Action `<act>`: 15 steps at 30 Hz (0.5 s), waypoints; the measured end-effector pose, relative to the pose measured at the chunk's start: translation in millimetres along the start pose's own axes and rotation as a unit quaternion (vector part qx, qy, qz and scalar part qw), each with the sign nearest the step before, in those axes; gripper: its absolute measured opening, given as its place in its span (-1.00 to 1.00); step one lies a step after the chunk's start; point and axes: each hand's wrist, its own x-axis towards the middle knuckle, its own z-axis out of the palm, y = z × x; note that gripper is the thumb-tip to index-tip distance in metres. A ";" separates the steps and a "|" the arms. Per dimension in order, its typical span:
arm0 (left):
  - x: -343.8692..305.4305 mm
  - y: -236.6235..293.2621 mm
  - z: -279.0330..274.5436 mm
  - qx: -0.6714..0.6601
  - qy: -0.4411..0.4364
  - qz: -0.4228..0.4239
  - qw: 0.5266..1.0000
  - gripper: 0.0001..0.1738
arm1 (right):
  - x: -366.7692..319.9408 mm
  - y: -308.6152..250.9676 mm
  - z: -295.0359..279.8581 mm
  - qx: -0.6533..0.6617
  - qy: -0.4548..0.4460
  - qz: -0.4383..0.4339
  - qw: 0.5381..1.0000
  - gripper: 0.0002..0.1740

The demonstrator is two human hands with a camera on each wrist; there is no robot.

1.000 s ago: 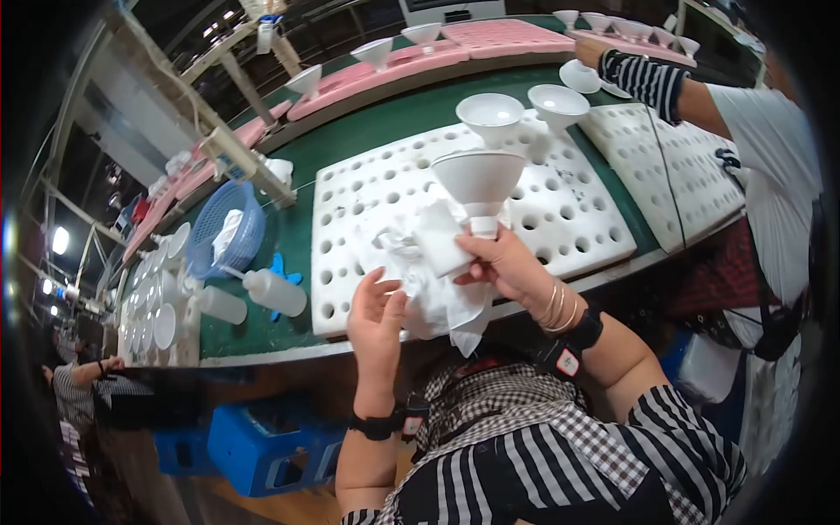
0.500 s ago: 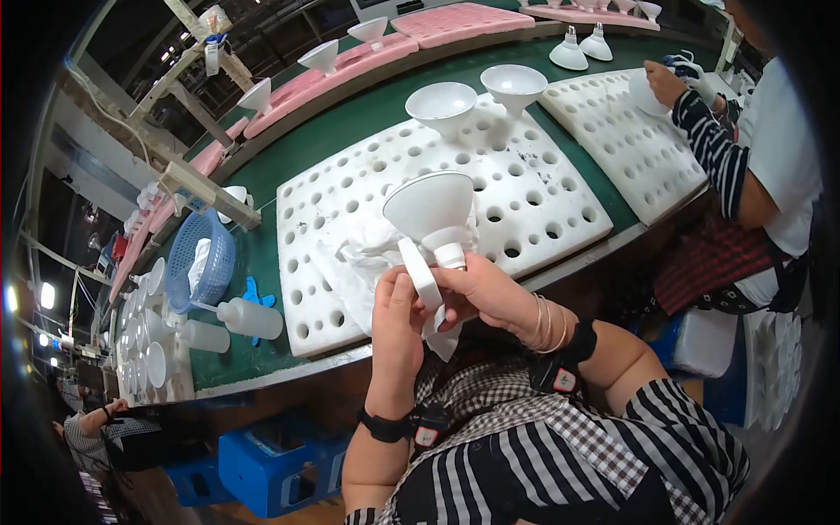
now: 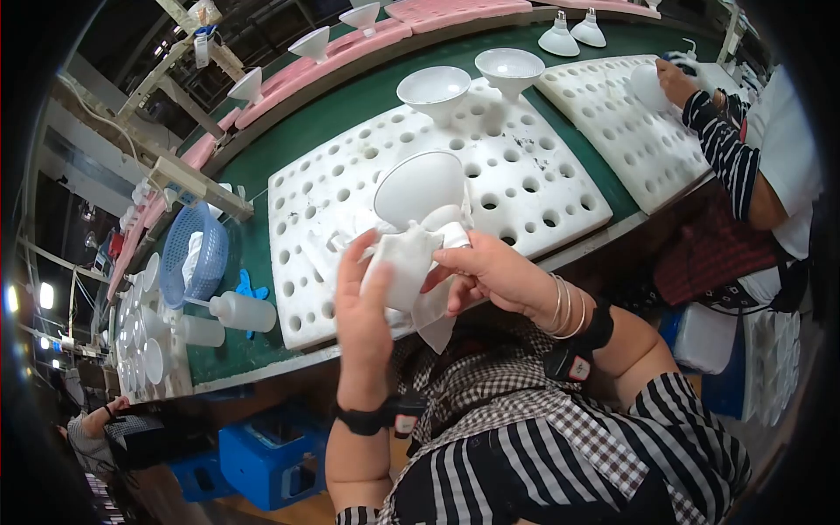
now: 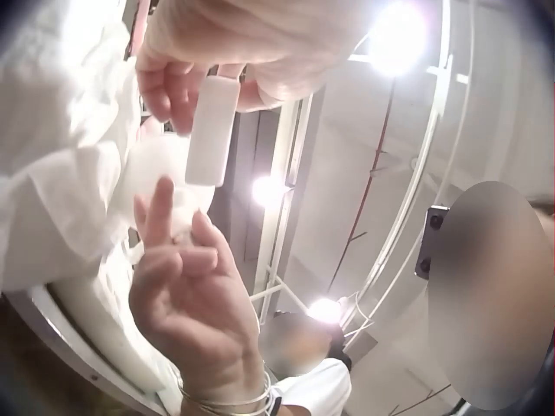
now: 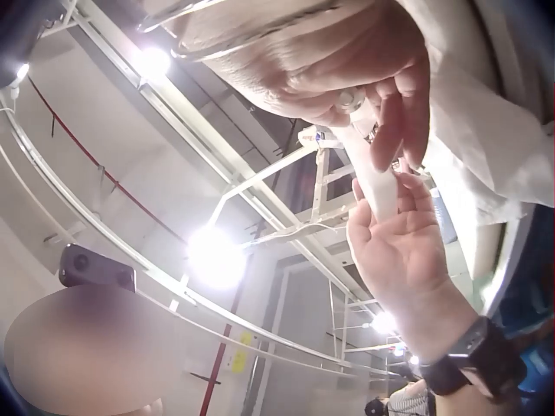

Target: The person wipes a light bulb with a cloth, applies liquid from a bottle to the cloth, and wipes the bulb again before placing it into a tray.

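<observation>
In the head view my right hand (image 3: 499, 276) grips the narrow neck of a white cone-shaped lamp housing (image 3: 420, 188), its wide end tilted up and away. The metal tip of its base (image 5: 349, 100) shows beside the fingers in the right wrist view. My left hand (image 3: 363, 324), slightly blurred, holds a flat white block-like pad (image 4: 212, 130) near the neck. Under the hands hangs a white cloth (image 3: 433, 324), with more of it crumpled on the perforated foam board. In the left wrist view, the right hand (image 4: 195, 295) is below the pad.
Two lamp housings (image 3: 435, 92) stand in the white foam board (image 3: 560, 206). Left of it are squeeze bottles (image 3: 243, 311), a blue basket (image 3: 216, 267) and several housings. Another person (image 3: 761, 157) works at the right. A blue stool (image 3: 262, 464) stands below the table edge.
The left hand came in from apart and took the pad, which was at the right hand. The lamp housing went from upright to tilted. The head view has shifted right.
</observation>
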 end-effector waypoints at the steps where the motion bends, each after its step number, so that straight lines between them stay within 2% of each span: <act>1: 0.6 -12.4 7.4 0.031 0.014 0.021 0.999 -0.52 | 0.6 2.5 1.2 -0.002 -0.002 0.001 1.000 -0.61; 2: 1.5 -17.6 15.2 0.062 0.029 0.042 0.997 -0.51 | 2.3 6.9 2.9 0.007 0.014 0.001 1.000 -0.61; 6: -5.0 -7.4 22.1 0.044 0.054 0.037 0.997 -0.54 | -1.9 5.1 1.6 0.018 0.052 -0.005 0.998 -0.62; 8: -0.2 -8.1 5.4 0.125 0.107 0.099 0.981 -0.59 | -5.6 0.7 0.4 0.025 0.050 -0.003 0.998 -0.63; 9: 4.3 -8.6 3.6 0.181 0.152 0.198 0.951 -0.65 | -6.4 -0.6 1.0 0.031 0.044 -0.002 0.999 -0.64; 10: 8.0 -3.0 -0.1 0.322 0.170 0.300 0.882 -0.67 | -6.8 -1.4 2.2 0.032 0.042 0.000 0.999 -0.64; 12: 32.2 1.9 -1.8 0.405 0.077 0.482 0.773 -0.66 | -7.2 -4.1 5.6 0.022 0.041 0.008 0.999 -0.66; 14: 44.4 1.3 10.0 0.508 -0.028 0.495 0.705 -0.60 | -10.2 -8.0 6.9 0.014 0.030 0.018 0.999 -0.69; 15: 46.0 -3.1 17.3 0.530 -0.077 0.475 0.699 -0.57 | -11.7 -9.3 5.4 0.010 0.026 0.026 0.999 -0.72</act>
